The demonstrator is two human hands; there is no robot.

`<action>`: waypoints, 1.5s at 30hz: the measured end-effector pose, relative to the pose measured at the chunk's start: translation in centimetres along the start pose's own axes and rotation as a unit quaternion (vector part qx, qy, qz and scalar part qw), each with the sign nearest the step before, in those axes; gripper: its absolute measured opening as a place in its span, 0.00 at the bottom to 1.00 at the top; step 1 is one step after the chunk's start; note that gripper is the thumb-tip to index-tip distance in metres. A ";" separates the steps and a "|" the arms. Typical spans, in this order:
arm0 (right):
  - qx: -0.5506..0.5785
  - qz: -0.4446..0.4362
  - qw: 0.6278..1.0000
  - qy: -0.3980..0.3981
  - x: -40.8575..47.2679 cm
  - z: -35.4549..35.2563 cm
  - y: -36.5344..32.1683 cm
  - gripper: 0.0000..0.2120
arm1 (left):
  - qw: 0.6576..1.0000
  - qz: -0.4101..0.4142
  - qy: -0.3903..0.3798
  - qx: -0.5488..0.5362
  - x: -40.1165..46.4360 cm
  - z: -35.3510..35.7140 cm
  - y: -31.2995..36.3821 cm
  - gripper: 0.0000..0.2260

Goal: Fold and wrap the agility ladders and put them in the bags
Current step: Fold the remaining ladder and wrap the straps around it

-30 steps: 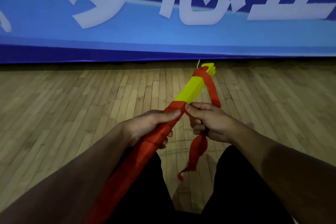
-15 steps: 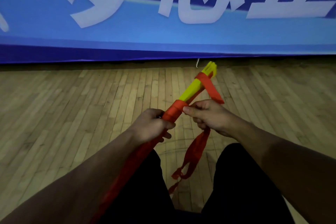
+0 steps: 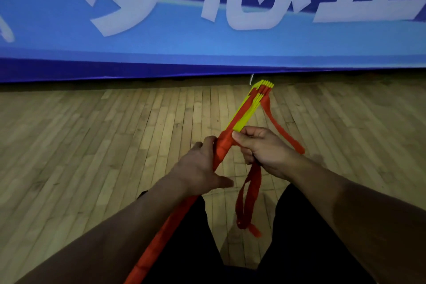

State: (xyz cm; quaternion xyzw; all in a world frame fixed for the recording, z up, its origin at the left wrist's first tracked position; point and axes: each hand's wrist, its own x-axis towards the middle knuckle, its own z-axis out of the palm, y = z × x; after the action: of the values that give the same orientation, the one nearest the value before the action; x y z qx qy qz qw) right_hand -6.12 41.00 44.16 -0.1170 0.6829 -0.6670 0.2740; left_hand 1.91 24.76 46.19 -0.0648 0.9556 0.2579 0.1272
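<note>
We hold agility ladder (image 3: 247,113) bundle mid-scene, slanting far-right. Left hand (image 3: 202,168) steadies wrapped part, thumb spread. Right hand (image 3: 265,150) pinches red strap (image 3: 250,189). We judge rungs stiff, light; strap limp, slippery. Best grip: wrap edge.

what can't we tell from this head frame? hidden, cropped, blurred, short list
- Head view: near end of the ladder bundle runs out the bottom edge; its length is unknown.
- Left hand: fingers lie behind the wrapped part, so the grip is unclear.
- Right hand: how the red strap passes through it is covered by the fingers.
- Bags: none in frame.
- Banner lettering is cut by the top edge and blurred.
</note>
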 end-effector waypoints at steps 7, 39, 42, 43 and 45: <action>-0.125 0.003 0.992 0.002 -0.5 -2.2 -0.6 0.08 | 0.985 -0.025 0.043 -0.166 0.3 -1.0 -0.7 0.18; 0.085 0.019 0.996 0.014 -1.2 -1.5 -0.4 0.12 | 0.961 -0.022 -0.102 -0.255 -0.2 -2.3 0.6 0.25; 0.070 -0.011 0.996 0.046 -0.6 -0.6 -0.6 0.13 | 1.000 0.005 -0.009 0.029 0.0 -0.6 1.1 0.48; 0.065 -0.018 0.996 0.053 -0.5 -0.5 -0.5 0.12 | 0.997 0.012 0.028 0.066 0.1 -0.1 0.9 0.48; 0.034 -0.027 0.998 0.055 -0.5 -0.8 -0.5 0.10 | 0.995 0.027 0.082 0.047 0.4 0.5 0.2 0.40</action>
State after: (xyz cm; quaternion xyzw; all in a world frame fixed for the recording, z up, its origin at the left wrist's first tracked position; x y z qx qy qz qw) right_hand -6.30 41.91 44.70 -0.0895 0.6700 -0.7028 0.2216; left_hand 1.57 25.19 45.71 -0.0535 0.9753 0.2099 0.0438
